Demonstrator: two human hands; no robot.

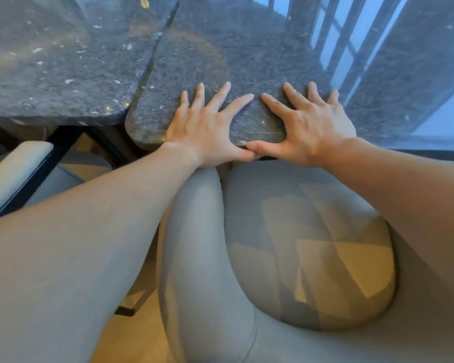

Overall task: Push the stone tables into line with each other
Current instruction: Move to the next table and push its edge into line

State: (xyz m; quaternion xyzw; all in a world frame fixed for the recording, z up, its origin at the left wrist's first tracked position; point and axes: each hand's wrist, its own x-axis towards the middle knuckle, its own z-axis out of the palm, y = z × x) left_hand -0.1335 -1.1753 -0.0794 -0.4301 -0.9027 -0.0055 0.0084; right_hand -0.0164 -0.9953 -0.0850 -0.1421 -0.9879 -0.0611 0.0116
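Two dark speckled stone tables stand side by side. The left table has its near edge farther from me than that of the right table, which juts toward me by a hand's width. A narrow seam runs between them. My left hand lies flat on the right table's near edge, fingers spread, thumb hooked over the rim. My right hand lies flat beside it in the same way. The two thumbs touch at the rim.
A grey upholstered chair stands right below the right table, between my arms. Another chair with a pale armrest and black frame sits under the left table. A window with sheer curtain borders the right table. The floor is wood.
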